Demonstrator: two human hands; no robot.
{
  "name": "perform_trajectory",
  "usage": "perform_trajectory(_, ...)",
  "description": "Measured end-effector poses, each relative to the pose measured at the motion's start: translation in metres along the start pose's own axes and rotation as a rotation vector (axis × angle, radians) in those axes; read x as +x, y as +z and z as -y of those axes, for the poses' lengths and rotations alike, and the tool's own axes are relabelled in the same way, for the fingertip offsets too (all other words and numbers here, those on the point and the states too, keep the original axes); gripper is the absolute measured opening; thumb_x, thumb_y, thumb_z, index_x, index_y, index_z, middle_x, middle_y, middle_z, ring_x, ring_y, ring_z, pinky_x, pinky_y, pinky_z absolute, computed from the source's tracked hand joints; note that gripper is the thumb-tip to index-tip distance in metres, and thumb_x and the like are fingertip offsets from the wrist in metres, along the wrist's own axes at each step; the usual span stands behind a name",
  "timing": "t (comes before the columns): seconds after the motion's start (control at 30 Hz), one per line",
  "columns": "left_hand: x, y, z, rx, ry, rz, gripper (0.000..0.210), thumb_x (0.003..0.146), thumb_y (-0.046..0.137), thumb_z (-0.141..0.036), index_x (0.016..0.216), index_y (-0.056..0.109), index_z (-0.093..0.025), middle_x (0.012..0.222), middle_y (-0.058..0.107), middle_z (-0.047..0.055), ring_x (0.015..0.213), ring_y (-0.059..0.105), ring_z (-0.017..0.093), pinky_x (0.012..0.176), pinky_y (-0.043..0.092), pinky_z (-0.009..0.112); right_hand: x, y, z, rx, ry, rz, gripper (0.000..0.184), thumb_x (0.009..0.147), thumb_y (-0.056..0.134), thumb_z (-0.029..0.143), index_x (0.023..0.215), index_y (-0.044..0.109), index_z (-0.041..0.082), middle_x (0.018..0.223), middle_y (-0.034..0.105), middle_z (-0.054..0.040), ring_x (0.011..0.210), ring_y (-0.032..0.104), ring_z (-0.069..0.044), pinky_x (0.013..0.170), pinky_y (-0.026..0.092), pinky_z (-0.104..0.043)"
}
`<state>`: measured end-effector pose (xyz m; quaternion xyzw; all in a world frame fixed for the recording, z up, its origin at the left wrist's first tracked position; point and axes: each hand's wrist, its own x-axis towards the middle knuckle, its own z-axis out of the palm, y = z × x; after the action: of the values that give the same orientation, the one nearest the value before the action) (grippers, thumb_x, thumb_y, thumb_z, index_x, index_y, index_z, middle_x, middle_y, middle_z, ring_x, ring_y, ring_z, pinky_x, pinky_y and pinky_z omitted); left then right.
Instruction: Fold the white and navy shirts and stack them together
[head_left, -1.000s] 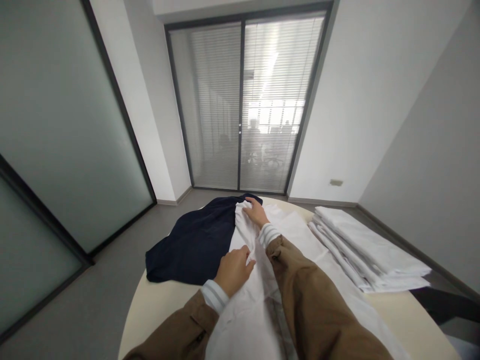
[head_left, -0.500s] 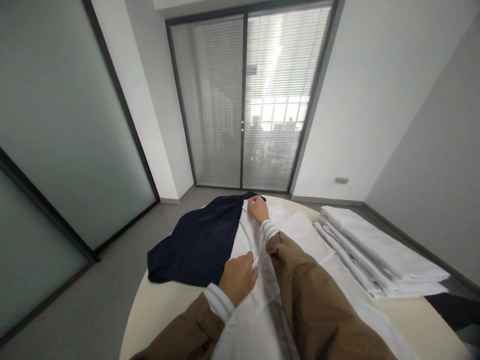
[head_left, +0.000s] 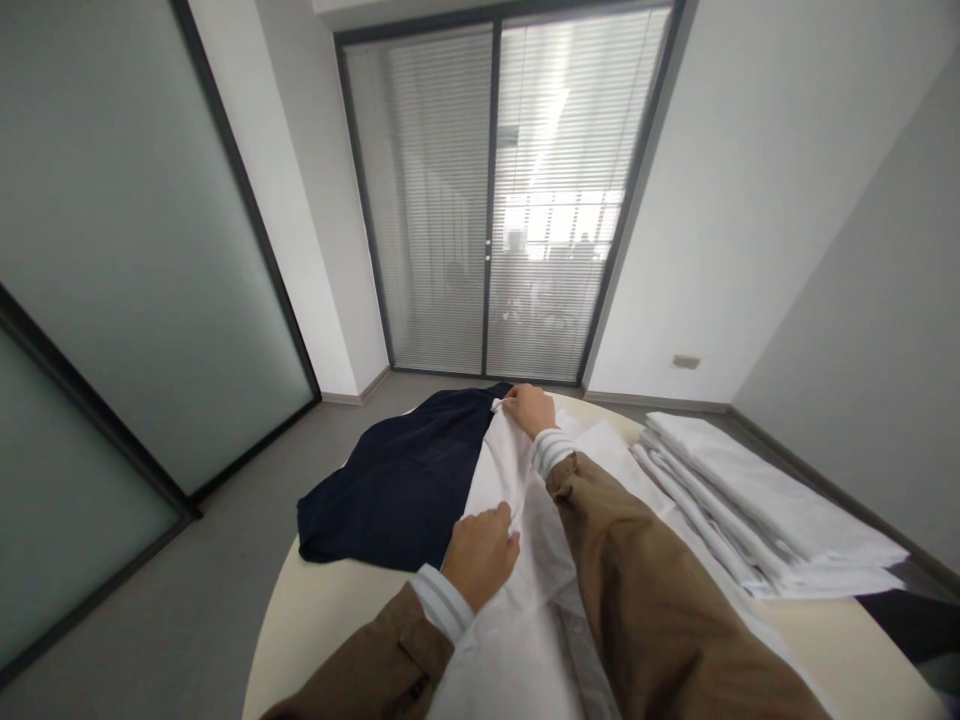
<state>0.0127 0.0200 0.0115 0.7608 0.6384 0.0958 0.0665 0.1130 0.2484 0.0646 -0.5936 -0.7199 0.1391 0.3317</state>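
A thin white cloth (head_left: 517, 655) is spread over the table, and its left part overlaps a dark navy cloth (head_left: 397, 475). My left hand (head_left: 482, 555) is closed on the white cloth near the middle of its edge beside the navy one. Farther off, my right hand (head_left: 531, 408) pinches the same white cloth at its far corner, close to the table's back rim. Folds run through the white fabric between my two hands. Part of it is hidden under my right forearm.
Everything lies on a round cream table (head_left: 330, 615). A stack of folded white cloths (head_left: 757, 510) sits on the right side, reaching past the table edge. Behind the table is a glass door (head_left: 487, 200) with blinds; a frosted glass panel (head_left: 135, 230) stands to the left.
My right hand has shifted slightly to the right at the far corner, still pinching the white cloth. My left hand has barely moved.
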Motion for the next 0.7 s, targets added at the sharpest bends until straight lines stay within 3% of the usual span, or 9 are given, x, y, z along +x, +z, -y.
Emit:
perform_trajectory(0.1, 0.0, 0.0, 0.0, -0.002, -0.01, 0.009, 0.02, 0.097, 0.047, -0.034, 0.107, 0.057, -0.02, 0.098, 0.07, 0.008, 0.092, 0.069, 0.025, 0.075, 0.048, 0.032, -0.003, -0.005, 0.006, -0.055, 0.011, -0.022, 0.021, 0.079, 0.065, 0.028, 0.093, 0.075, 0.015, 0.102, 0.072, -0.02, 0.11, 0.062, -0.035, 0.1, 0.037, -0.044)
perform_trajectory(0.2, 0.0, 0.001, 0.001, -0.007, -0.001, 0.007, 0.019, 0.097, 0.047, -0.033, 0.107, 0.056, -0.02, 0.099, 0.07, 0.008, 0.092, 0.068, 0.025, 0.076, 0.047, 0.032, -0.002, -0.007, 0.009, -0.051, 0.022, -0.007, 0.027, 0.083, 0.06, 0.034, 0.089, 0.075, 0.013, 0.1, 0.072, -0.022, 0.106, 0.064, -0.034, 0.095, 0.041, -0.04)
perform_trajectory(0.33, 0.0, 0.002, 0.003, 0.001, 0.001, 0.001, 0.019, 0.097, 0.047, -0.033, 0.107, 0.056, -0.02, 0.098, 0.07, 0.008, 0.092, 0.068, 0.026, 0.076, 0.048, 0.033, 0.005, -0.009, 0.009, 0.037, 0.013, 0.04, 0.04, 0.089, 0.052, 0.043, 0.078, 0.076, 0.013, 0.09, 0.074, -0.0178, 0.097, 0.066, -0.03, 0.087, 0.045, -0.032)
perform_trajectory(0.5, -0.001, 0.004, 0.003, -0.004, 0.015, -0.017, 0.02, 0.097, 0.047, -0.033, 0.108, 0.057, -0.02, 0.098, 0.07, 0.008, 0.091, 0.069, 0.026, 0.076, 0.048, 0.034, 0.014, -0.007, 0.007, 0.213, 0.025, 0.061, 0.056, 0.096, 0.036, 0.045, 0.08, 0.075, 0.009, 0.083, 0.074, -0.0131, 0.089, 0.067, -0.026, 0.082, 0.048, -0.031)
perform_trajectory(0.6, -0.001, 0.002, 0.003, -0.018, 0.005, -0.019, 0.021, 0.098, 0.045, -0.034, 0.109, 0.056, -0.02, 0.098, 0.071, 0.009, 0.091, 0.069, 0.026, 0.075, 0.049, 0.034, 0.013, 0.002, 0.008, 0.311, 0.009, 0.079, 0.049, 0.096, 0.038, 0.042, 0.099, 0.075, 0.01, 0.095, 0.075, -0.0103, 0.095, 0.067, -0.023, 0.087, 0.049, -0.03)
perform_trajectory(0.7, 0.0, -0.001, 0.001, -0.047, -0.061, -0.016, 0.022, 0.099, 0.042, -0.034, 0.11, 0.055, -0.02, 0.098, 0.071, 0.01, 0.091, 0.069, 0.026, 0.075, 0.048, 0.034, 0.01, 0.012, 0.008, 0.363, 0.004, 0.1, 0.042, 0.09, 0.049, 0.031, 0.126, 0.065, 0.018, 0.115, 0.072, -0.0067, 0.105, 0.065, -0.017, 0.095, 0.046, -0.029)
